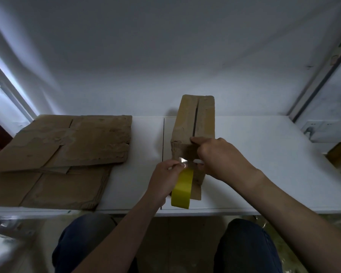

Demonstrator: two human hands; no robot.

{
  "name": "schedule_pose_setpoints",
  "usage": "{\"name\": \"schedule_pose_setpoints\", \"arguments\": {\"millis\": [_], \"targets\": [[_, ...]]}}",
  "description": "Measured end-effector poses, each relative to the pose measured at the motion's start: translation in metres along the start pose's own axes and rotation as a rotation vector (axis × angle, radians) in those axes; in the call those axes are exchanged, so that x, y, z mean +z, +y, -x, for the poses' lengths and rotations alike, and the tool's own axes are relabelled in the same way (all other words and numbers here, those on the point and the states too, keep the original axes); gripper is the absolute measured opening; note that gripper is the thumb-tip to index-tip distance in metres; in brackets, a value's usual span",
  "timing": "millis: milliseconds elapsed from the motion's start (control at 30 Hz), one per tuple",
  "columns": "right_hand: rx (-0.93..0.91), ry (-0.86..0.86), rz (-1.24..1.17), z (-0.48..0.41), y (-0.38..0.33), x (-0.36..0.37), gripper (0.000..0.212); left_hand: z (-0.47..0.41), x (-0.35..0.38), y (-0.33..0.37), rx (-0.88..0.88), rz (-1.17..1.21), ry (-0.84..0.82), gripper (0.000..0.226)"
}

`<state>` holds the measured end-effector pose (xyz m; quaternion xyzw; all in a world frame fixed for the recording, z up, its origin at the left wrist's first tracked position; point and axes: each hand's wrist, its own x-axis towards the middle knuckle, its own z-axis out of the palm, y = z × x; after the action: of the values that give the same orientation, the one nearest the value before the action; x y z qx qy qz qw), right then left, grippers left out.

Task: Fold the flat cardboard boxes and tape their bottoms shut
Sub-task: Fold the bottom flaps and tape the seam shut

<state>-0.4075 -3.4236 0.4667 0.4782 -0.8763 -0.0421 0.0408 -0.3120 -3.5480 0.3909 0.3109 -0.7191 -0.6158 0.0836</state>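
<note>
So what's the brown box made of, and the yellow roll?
The box looks like brown cardboard, matte, with dented, wrinkled edges. The yellow roll looks like plastic sticky tape: smooth, and the pulled end glints near the left hand, though I can't be sure.

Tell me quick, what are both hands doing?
Left hand: holding the yellow tape roll.
Right hand: gripping the near top edge of the cardboard box.

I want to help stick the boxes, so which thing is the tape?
Find the white table, then the standing box on it. At that box's near end, the left hand holds the tape roll. It alone is bright yellow; the flat boxes are brown.
</note>
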Motion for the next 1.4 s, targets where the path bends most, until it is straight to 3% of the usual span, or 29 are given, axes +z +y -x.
{"name": "schedule_pose_setpoints", "arguments": {"millis": [100,200,300,367,500,567,633,700,767,800,833,900,1000,1133,1400], "targets": [[-0.036,-0.078,-0.091,0.004,0.015,0.004,0.059,-0.001,-0.005,-0.011,-0.035,-0.042,-0.025,0.011],[-0.089,-0.105,-0.193,0.009,0.026,0.008,0.048,0.001,-0.017,-0.016,-0.118,0.037,0.01,0.013],[-0.116,-0.049,-0.263,0.014,0.029,0.013,0.018,-0.003,-0.035,-0.002,-0.12,0.099,0.139,0.017],[-0.138,-0.026,-0.285,0.016,0.032,0.019,0.025,-0.011,-0.042,0.018,-0.047,0.119,0.199,0.031],[-0.151,0.028,-0.368,0.018,0.039,0.023,0.024,-0.032,-0.036,0.058,0.1,-0.123,0.237,0.053],[-0.128,0.059,-0.519,0.02,0.046,0.026,0.021,-0.038,-0.025,0.067,0.134,-0.244,0.231,0.062],[-0.079,0.158,-0.708,0.024,0.056,0.027,0.016,-0.041,-0.018,0.066,0.132,-0.282,0.249,0.068],[0.035,0.39,-0.813,0.029,0.066,0.03,0.016,-0.042,-0.016,0.062,0.121,-0.25,0.271,0.07],[0.238,0.587,-0.886,0.033,0.081,0.041,0.017,-0.041,-0.015,0.06,0.112,-0.211,0.288,0.066],[0.351,0.596,-0.91,0.034,0.09,0.05,0.019,-0.039,-0.016,0.061,0.111,-0.192,0.296,0.064],[0.461,0.532,-0.891,0.035,0.101,0.062,0.022,-0.038,-0.015,0.06,0.103,-0.176,0.302,0.062],[0.602,0.228,-0.736,0.035,0.118,0.092,0.033,-0.036,-0.014,0.06,0.085,-0.152,0.317,0.063],[0.646,-0.134,-0.605,0.039,0.121,0.131,0.049,-0.032,-0.012,0.059,0.075,-0.132,0.34,0.063],[0.627,-0.23,-0.496,0.039,0.116,0.161,0.053,-0.028,-0.007,0.057,0.063,-0.097,0.346,0.062],[0.619,-0.21,-0.324,0.033,0.118,0.175,0.047,-0.026,-0.004,0.058,0.034,-0.065,0.357,0.064]]}}
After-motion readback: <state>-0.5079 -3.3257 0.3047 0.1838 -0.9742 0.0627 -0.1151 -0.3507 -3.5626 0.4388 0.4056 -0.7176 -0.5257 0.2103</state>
